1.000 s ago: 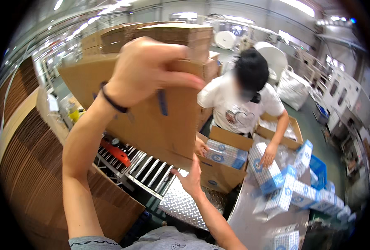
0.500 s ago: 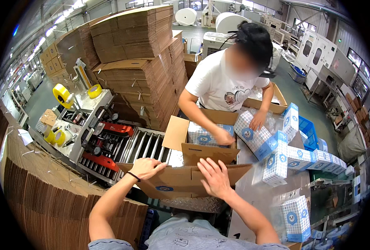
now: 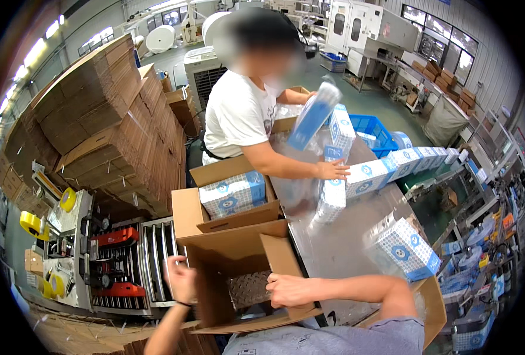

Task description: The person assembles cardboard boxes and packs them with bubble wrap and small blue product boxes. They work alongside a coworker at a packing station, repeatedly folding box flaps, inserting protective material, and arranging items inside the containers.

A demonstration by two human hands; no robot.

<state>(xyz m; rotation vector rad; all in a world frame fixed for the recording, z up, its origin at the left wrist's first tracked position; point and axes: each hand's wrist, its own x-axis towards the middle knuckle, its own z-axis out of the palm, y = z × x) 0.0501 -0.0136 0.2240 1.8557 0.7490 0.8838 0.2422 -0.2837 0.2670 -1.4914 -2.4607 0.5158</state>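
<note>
Right hand bent over the inner edge of the right panel of the open carton, and I read its fingers as clenched on that cardboard. On the other side, the left hand hung curled and blurred just beside the carton's left wall; I could not tell from my feed whether it touched or held anything. So the carton lay between the two, the right hand nearer, with its fingers at the opening. Its mouth faced up and looked slightly longer from left to right, though the lens bend kept me unsure. I had it left of the steel bench, along that bench's left edge near the close end, beside the rollers, with diamond plate showing through its bottom.

Half a second before, the carton was folded flat between both hands; now its walls stood apart. The co-worker, who had been reaching into the filled carton, now lifted a blue pack above the bench's far end, the other hand resting on packs there.
</note>
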